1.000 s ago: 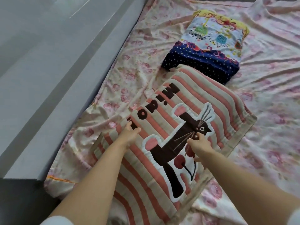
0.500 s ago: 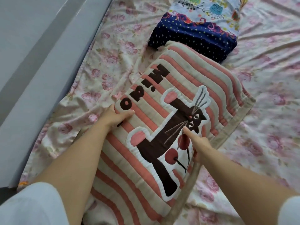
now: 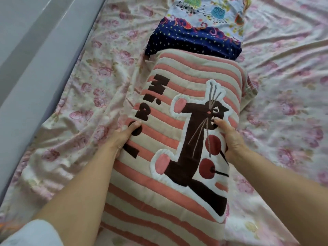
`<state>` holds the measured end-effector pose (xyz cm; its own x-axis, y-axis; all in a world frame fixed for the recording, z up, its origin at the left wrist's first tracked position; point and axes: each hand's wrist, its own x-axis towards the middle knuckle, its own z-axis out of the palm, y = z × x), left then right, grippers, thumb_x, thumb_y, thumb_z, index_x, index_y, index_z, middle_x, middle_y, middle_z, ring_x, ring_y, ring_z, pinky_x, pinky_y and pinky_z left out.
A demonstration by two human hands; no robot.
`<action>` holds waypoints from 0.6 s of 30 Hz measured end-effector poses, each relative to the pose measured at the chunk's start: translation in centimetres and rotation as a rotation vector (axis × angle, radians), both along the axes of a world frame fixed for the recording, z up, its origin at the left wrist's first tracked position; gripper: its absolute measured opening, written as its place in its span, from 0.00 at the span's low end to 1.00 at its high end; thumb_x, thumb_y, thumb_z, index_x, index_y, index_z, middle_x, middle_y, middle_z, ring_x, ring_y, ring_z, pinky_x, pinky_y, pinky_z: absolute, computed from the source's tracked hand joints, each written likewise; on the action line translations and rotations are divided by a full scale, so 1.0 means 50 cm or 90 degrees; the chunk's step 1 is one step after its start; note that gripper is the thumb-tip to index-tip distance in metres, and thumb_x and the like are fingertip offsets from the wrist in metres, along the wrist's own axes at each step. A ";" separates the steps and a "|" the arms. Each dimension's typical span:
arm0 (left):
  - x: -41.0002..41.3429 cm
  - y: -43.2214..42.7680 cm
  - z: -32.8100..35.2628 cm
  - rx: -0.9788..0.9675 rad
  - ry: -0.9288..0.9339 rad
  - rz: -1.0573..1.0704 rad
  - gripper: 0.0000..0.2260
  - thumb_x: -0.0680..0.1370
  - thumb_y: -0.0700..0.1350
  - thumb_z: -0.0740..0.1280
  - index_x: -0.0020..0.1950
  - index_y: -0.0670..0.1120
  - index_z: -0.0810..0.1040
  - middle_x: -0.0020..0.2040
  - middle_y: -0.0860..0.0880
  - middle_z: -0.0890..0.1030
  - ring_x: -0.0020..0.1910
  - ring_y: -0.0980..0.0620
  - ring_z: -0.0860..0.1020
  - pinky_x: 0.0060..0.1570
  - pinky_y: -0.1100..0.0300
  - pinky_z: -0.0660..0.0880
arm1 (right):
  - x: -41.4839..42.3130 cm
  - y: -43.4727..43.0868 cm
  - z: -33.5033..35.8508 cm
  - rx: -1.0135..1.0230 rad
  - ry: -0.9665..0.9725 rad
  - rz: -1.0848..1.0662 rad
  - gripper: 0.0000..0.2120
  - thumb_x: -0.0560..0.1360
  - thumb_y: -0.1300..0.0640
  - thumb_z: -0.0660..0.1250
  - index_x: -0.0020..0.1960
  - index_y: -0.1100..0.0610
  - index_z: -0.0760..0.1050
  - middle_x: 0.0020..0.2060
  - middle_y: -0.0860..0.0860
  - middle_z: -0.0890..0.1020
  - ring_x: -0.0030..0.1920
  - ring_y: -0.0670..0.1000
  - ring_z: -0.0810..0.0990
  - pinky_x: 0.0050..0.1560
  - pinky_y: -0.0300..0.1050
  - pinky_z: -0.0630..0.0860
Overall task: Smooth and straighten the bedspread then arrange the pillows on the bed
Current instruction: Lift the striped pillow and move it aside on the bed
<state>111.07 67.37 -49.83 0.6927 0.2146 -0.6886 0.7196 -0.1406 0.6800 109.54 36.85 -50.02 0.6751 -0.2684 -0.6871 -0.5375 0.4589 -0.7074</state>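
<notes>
A striped pink-and-cream pillow [image 3: 179,71] with a dark cat design lies lengthwise on the floral pink bedspread [image 3: 284,103]. My left hand [image 3: 122,135] grips its left edge, thumb on top. My right hand [image 3: 229,137] grips its right edge, fingers curled over the cat's head. Beyond its far end lies a second pillow [image 3: 195,39], navy with stars and a light cartoon print, partly overlapped by the striped one. The bedspread is wrinkled on both sides.
A grey wall or bed frame ledge [image 3: 35,55] runs along the bed's left side. The bedspread's left edge bunches up against it. Open bedspread stretches away to the right.
Both hands moved from on top of the striped pillow to its side edges and now grip it. The pillow looks narrower and turned more lengthwise. The camera has moved closer.
</notes>
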 end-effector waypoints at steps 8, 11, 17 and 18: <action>0.003 -0.051 0.033 -0.102 -0.095 -0.009 0.34 0.56 0.62 0.79 0.59 0.51 0.80 0.50 0.47 0.85 0.50 0.47 0.84 0.54 0.46 0.79 | 0.059 -0.014 0.116 -0.109 -0.034 -0.166 0.12 0.64 0.52 0.74 0.44 0.57 0.78 0.38 0.53 0.84 0.40 0.56 0.84 0.41 0.49 0.82; 0.029 -0.052 0.049 -0.108 -0.152 -0.017 0.37 0.57 0.62 0.80 0.63 0.53 0.77 0.53 0.49 0.84 0.52 0.48 0.83 0.55 0.46 0.78 | 0.083 -0.011 0.159 -0.123 -0.048 -0.182 0.09 0.68 0.51 0.72 0.42 0.55 0.76 0.35 0.51 0.82 0.34 0.50 0.82 0.32 0.40 0.78; 0.042 -0.045 0.083 -0.060 -0.194 -0.004 0.28 0.59 0.60 0.79 0.54 0.49 0.81 0.46 0.51 0.86 0.45 0.52 0.84 0.41 0.59 0.80 | 0.089 -0.001 0.191 -0.121 -0.077 -0.195 0.11 0.70 0.49 0.70 0.38 0.51 0.68 0.36 0.49 0.79 0.34 0.48 0.80 0.29 0.37 0.75; 0.040 -0.045 0.089 -0.056 -0.205 -0.001 0.24 0.62 0.58 0.79 0.52 0.48 0.81 0.43 0.51 0.86 0.43 0.53 0.84 0.37 0.61 0.79 | 0.084 0.001 0.191 -0.125 -0.080 -0.193 0.11 0.70 0.49 0.69 0.38 0.51 0.68 0.35 0.49 0.78 0.33 0.47 0.79 0.26 0.36 0.73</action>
<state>113.09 65.11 -45.36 0.8779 0.1627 -0.4504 0.4658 -0.0719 0.8819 113.75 36.89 -40.49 0.6198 -0.5878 -0.5198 -0.3018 0.4329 -0.8494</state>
